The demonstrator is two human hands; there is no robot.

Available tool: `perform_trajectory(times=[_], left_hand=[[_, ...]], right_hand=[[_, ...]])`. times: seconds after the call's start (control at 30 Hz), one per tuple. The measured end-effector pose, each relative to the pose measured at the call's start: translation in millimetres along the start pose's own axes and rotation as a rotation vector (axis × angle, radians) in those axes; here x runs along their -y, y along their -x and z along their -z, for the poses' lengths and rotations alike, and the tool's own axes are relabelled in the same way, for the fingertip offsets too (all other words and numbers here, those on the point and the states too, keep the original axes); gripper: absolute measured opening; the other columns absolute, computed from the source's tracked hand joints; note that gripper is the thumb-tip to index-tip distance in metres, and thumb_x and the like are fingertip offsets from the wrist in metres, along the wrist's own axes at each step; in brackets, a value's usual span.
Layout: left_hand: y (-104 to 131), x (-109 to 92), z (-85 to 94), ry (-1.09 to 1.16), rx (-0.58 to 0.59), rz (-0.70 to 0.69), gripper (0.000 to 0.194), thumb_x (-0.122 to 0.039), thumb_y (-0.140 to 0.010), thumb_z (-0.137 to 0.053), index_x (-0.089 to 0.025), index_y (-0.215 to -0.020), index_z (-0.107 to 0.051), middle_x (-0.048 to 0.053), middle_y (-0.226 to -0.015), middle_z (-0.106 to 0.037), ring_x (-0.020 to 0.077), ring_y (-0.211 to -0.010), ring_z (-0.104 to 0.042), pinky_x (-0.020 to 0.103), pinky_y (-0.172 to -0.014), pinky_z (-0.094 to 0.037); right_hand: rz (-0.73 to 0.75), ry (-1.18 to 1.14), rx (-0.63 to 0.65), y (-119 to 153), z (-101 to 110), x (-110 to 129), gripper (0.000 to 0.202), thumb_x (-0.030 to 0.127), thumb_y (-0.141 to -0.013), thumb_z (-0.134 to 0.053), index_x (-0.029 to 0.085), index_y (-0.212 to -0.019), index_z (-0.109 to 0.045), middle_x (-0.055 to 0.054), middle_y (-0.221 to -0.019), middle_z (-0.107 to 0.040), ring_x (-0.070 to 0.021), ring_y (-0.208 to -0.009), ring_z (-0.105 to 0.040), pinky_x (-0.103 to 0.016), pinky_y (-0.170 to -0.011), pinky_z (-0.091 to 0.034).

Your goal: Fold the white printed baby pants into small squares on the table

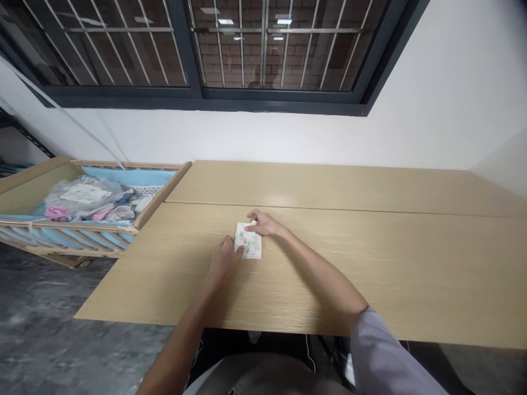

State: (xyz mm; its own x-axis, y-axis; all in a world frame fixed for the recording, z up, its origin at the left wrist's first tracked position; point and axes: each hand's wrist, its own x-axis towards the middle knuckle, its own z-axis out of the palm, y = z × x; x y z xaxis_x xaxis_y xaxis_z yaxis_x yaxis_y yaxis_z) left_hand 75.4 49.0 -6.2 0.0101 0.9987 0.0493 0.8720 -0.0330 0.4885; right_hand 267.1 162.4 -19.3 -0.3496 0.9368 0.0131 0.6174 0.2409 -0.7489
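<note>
A small folded white cloth with a faint grey print lies on the pale wooden table, left of the middle. At its left edge is my left hand, with the thumb on top of the cloth and the fingers curled along the side. My right hand reaches in from the right and pinches the cloth's far edge, its thumb over the top and its fingers behind. What the fingers do beneath the cloth is hidden.
To the left of the table stands a wooden cot with blue lining, holding a heap of clothes and cloths. A seam runs along the tabletop. Behind it are a white wall and a dark-framed barred window. Grey floor shows at lower left.
</note>
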Motion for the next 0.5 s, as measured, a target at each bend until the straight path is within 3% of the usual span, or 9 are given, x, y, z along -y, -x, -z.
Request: perform_trajectory(times=[0.13,0.27,0.4,0.5], left_hand=[[17,-14,3.1,-0.147,-0.07,-0.028,0.029,-0.035,-0.093,-0.055,-0.014,-0.112,-0.06,0.019,-0.116,-0.069,0.0341,-0.11,-0.063,0.046,-0.094,-0.047],[50,-31,-2.8,-0.28,-0.166,-0.216,0.055,-0.049,-0.096,-0.051,-0.012,-0.136,-0.053,0.021,-0.138,-0.059,0.0355,-0.123,-0.057,0.047,-0.099,-0.048],[75,-38,-22.9,-0.328,-0.167,-0.333,0.055,-0.051,-0.096,-0.052,-0.012,-0.134,-0.059,0.024,-0.14,-0.059,0.0403,-0.131,-0.053,0.052,-0.102,-0.047],[83,-36,-35.3,-0.373,-0.162,-0.356,0.051,-0.05,-0.097,-0.051,-0.01,-0.124,-0.066,0.026,-0.131,-0.064,0.0428,-0.129,-0.055,0.056,-0.103,-0.045]], right_hand=[[0.093,0.072,-0.008,3,1,-4,0.057,0.041,-0.081,-0.079,0.013,-0.127,-0.058,-0.012,-0.113,-0.066,-0.0228,-0.102,-0.064,-0.036,-0.089,-0.051],[0.354,0.24,-0.015,23,7,21,0.053,0.046,-0.098,-0.058,0.017,-0.142,-0.051,-0.017,-0.144,-0.054,-0.0283,-0.134,-0.05,-0.046,-0.11,-0.04],[0.621,0.37,0.166,51,-2,49,0.053,0.044,-0.107,-0.035,0.024,-0.157,-0.036,-0.009,-0.164,-0.033,-0.0231,-0.154,-0.025,-0.048,-0.124,-0.021],[0.71,0.386,0.309,64,-14,50,0.055,0.042,-0.108,-0.032,0.019,-0.159,-0.031,-0.009,-0.166,-0.029,-0.0187,-0.155,-0.02,-0.041,-0.126,-0.015]])
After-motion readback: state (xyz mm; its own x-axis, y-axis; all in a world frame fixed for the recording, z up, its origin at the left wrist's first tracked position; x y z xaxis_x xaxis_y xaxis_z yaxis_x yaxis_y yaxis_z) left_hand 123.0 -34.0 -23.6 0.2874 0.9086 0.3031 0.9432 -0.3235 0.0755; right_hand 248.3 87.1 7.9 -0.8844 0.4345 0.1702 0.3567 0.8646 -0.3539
